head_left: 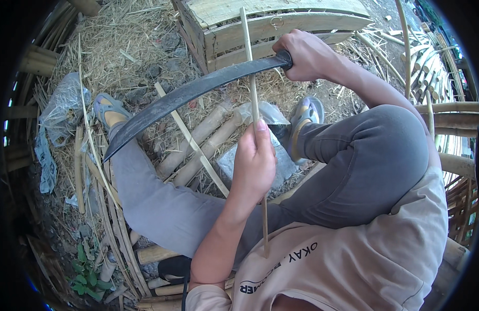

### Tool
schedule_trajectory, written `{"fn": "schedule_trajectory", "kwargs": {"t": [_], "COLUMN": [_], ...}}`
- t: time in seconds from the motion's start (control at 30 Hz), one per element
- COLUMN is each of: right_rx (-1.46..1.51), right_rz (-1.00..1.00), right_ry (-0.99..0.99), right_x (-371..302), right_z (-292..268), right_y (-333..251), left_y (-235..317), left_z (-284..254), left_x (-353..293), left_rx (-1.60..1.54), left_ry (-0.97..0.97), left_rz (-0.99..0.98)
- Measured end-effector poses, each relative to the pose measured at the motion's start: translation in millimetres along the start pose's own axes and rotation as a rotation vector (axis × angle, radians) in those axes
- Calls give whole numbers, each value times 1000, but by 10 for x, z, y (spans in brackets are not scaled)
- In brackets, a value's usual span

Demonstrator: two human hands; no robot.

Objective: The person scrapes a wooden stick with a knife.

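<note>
A thin bamboo strip (pixel 248 44) stands nearly upright in the picture, its lower end against my shirt. My left hand (pixel 255 160) is closed around it at mid-length, thumb lying along the strip. In my right hand (pixel 306 56) I grip the dark handle end of a long curved machete (pixel 198 89), fingers wrapped round it. The blade reaches across to the left, over my shin, and crosses the strip above my left hand, seemingly touching it. A second pale bamboo strip (pixel 190 137) lies slanted below the blade.
A wooden crate (pixel 286 33) stands ahead. Two bamboo poles (pixel 198 142) and a grey block (pixel 281 161) lie between my sandalled feet. Plastic bags (pixel 68 106) are at the left. Cut bamboo pieces (pixel 428 67) are piled at the far right; straw (pixel 130 46) covers the ground.
</note>
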State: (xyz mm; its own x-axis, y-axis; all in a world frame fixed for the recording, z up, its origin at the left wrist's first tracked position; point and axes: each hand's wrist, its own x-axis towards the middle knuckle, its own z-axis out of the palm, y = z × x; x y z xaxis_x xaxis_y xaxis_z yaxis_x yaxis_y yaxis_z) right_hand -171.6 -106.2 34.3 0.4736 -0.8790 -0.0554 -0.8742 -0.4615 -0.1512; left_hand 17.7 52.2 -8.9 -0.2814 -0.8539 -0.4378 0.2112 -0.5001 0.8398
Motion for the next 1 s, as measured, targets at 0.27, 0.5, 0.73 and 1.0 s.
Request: {"fn": "schedule_trajectory", "kwargs": {"t": [0.27, 0.5, 0.73, 1.0], "right_rx": [25, -29, -67, -162], "right_rz": [37, 48, 109, 306], "right_ry": [108, 213, 182, 202], "right_x": [37, -3, 41, -22], "right_z": [109, 154, 42, -113], "right_y": [194, 504, 437, 784], "left_y": [80, 2, 39, -96], "left_z": [-9, -23, -96, -99], "left_x": [-55, -41, -14, -91], "left_rx": [-110, 54, 50, 66], "left_ry": [-8, 21, -1, -49], "left_rz": [-70, 27, 25, -13]}}
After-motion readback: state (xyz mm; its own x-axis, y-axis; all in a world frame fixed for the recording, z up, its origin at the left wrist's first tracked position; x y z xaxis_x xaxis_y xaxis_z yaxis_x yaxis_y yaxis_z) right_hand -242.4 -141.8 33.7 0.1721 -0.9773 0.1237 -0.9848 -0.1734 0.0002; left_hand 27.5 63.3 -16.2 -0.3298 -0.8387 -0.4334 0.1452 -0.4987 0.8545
